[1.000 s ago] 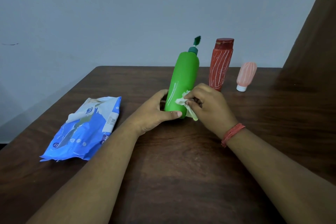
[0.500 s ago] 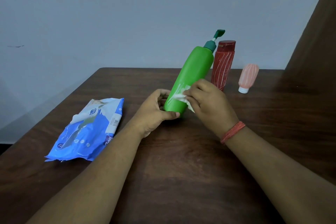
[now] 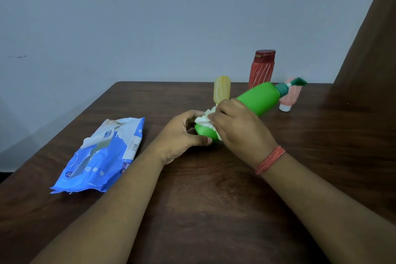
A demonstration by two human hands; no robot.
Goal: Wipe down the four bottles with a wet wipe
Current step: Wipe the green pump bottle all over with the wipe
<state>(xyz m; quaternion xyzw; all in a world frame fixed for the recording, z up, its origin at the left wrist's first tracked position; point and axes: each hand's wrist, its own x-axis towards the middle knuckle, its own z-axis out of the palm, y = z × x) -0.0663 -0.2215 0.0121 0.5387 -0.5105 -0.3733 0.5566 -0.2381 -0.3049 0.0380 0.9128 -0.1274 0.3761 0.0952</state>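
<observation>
Before you: a dark brown wooden table [image 3: 214, 210], grain visible; a plain pale blue-grey wall [image 3: 171, 17] behind its far edge, with a small dark mark [image 3: 17, 56] at your left; a brown panel [image 3: 372, 49] at your right

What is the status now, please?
Left hand grips green bottle base. Right hand presses wet wipe on it. Nothing in the way.

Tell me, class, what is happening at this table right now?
A person is wiping a green pump bottle, tilted far over to the right. The left hand grips its base while the right hand rubs a wet wipe on it. The yellow, red and pink bottles stand behind; a blue wipes pack lies left.
</observation>
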